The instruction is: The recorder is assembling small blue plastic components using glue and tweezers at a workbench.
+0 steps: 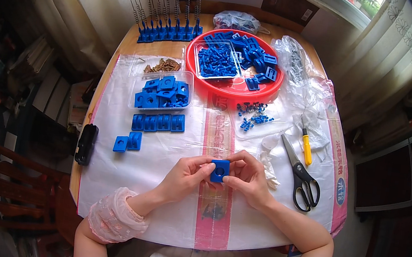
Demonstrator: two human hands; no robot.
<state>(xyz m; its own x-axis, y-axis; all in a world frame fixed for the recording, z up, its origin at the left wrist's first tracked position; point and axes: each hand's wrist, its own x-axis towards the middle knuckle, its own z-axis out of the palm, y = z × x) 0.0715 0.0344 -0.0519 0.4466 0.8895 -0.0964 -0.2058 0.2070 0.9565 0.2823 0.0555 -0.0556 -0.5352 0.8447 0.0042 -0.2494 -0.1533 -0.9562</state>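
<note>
Between both hands, above the near middle of the white table cover (pixel 153 215), I hold a square blue plastic piece (pixel 219 171) with a round hole. My left hand (pixel 186 175) pinches its left side with thumb and fingers. My right hand (pixel 249 180) grips its right side, thumb at the lower corner. To the left lie two similar blue pieces, one flat square (pixel 120 144) and one standing part (pixel 134 140). Behind them runs a row of several blue pieces (pixel 158 122). A clear plastic box (pixel 132 102) beyond the row contains more square blue pieces.
Large scissors (pixel 303 180) and a yellow-handled tool (pixel 307 148) lie at right. Small blue and metal bits (pixel 255 117) are scattered before a red basin (pixel 273 93) of blue parts. Brass-coloured pins (pixel 162 65), spring assemblies (pixel 171 31) and a black case (pixel 86 144) also sit on the table.
</note>
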